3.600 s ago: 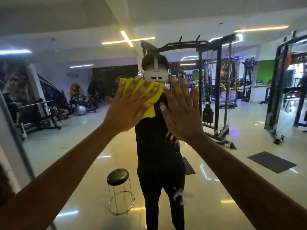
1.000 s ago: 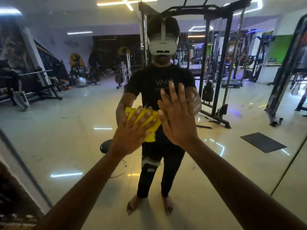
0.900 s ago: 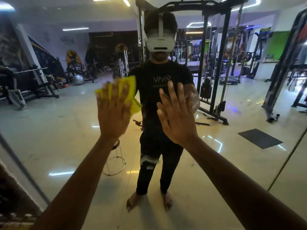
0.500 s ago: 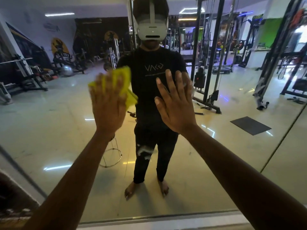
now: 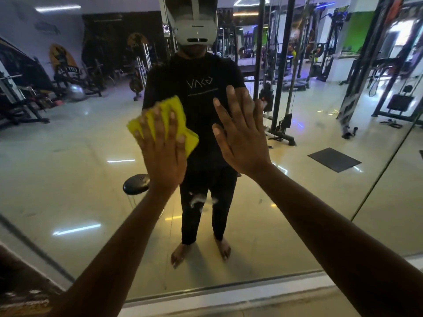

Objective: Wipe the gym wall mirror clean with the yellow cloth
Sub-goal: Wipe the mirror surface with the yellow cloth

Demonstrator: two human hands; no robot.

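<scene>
Both arms reach out to the wall mirror [image 5: 320, 202]. The left hand [image 5: 163, 149] presses the yellow cloth [image 5: 176, 117] flat on the glass, fingers straight, pointing toward twelve o'clock. At its three o'clock, close beside it, the right hand [image 5: 242, 138] lies flat against the glass with fingers spread. A white smear [image 5: 198, 199] marks the mirror at six o'clock from the hands, with a reflected black stool [image 5: 135, 186] at its nine.

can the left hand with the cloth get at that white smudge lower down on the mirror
Probably yes: the left hand presses the yellow cloth on the mirror above the white smudge, with bare glass between.
</scene>
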